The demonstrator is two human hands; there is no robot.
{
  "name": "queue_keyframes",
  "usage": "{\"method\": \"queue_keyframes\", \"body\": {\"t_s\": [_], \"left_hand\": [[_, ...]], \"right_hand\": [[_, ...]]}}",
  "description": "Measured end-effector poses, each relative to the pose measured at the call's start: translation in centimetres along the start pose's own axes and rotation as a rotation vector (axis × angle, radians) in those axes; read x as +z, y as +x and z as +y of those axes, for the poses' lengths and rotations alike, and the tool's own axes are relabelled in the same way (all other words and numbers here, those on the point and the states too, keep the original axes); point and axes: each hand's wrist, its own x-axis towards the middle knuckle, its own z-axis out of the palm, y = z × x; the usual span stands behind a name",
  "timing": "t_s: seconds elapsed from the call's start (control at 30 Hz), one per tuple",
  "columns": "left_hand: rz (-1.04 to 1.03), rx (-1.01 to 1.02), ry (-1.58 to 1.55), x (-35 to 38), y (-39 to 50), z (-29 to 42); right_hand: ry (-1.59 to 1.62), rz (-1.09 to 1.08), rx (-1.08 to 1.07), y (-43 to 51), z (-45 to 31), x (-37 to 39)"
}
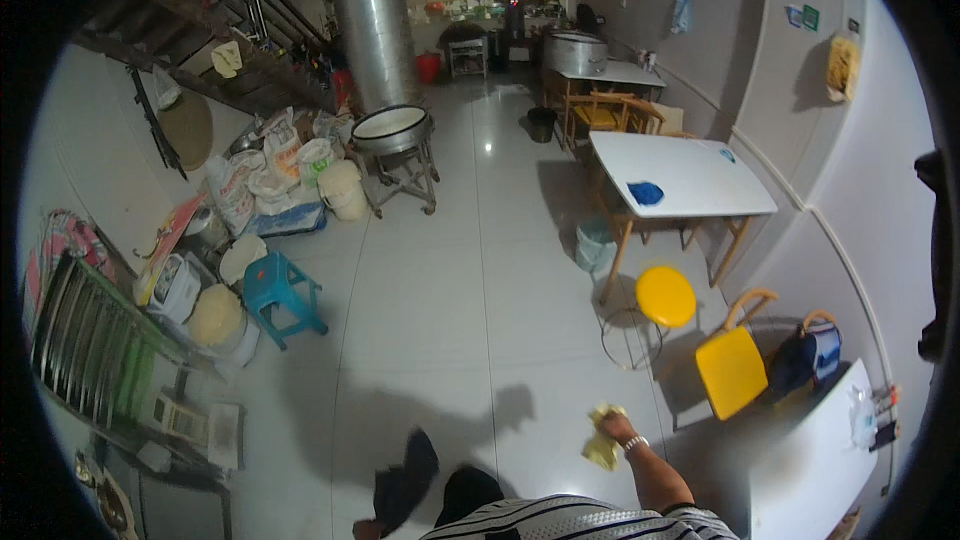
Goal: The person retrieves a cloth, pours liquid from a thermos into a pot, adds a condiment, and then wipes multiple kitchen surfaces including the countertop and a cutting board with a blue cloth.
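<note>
My right hand (618, 426) grips a crumpled pale-yellow cloth (600, 451), which hangs above and below the fingers over the tiled floor (420, 315). A light-coloured bracelet circles that wrist. At the bottom edge, only a small part of my left hand (367, 530) shows. It appears closed around a dark, limp cloth (405, 476) reaching up and to the right. Nearest to my right hand stand a yellow-seated chair (731, 373) and a round yellow stool (665, 297).
A white table (675, 172) carrying a blue cloth (646, 193) stands right; another tabletop (817, 457) is lower right. Along the left are a blue plastic stool (277, 281), filled sacks (281, 154), a metal rack (97, 330) and a wheeled stand (401, 172) bearing a round pan (390, 127).
</note>
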Motion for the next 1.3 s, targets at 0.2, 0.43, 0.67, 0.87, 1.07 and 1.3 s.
{"method": "queue_keyframes", "body": {"t_s": [0.2,0.43,0.67,0.87,1.07,1.3], "left_hand": [[-0.064,-0.199,-0.346,-9.7,22.3,-0.6],[0.002,0.105,-0.654,-35.5,56.5,3.2],[0.078,0.057,-1.600,-66.4,82.4,14.1],[0.209,0.160,-1.715,-87.2,92.9,16.7],[0.149,0.359,-1.884,-100.3,111.8,19.1],[0.095,0.288,-1.567,-117.9,132.5,23.3]], "right_hand": [[0.134,-0.032,-0.148,26.3,-15.3,-4.9],[-0.463,0.100,0.222,32.3,-5.7,-7.7],[-0.992,-0.122,0.166,44.4,10.8,-13.7],[-1.219,-0.199,-0.309,88.8,-11.7,-24.7],[-0.379,0.243,-0.554,119.5,-36.4,-34.9],[-0.767,-0.076,-0.183,130.5,-27.7,-34.5]]}}
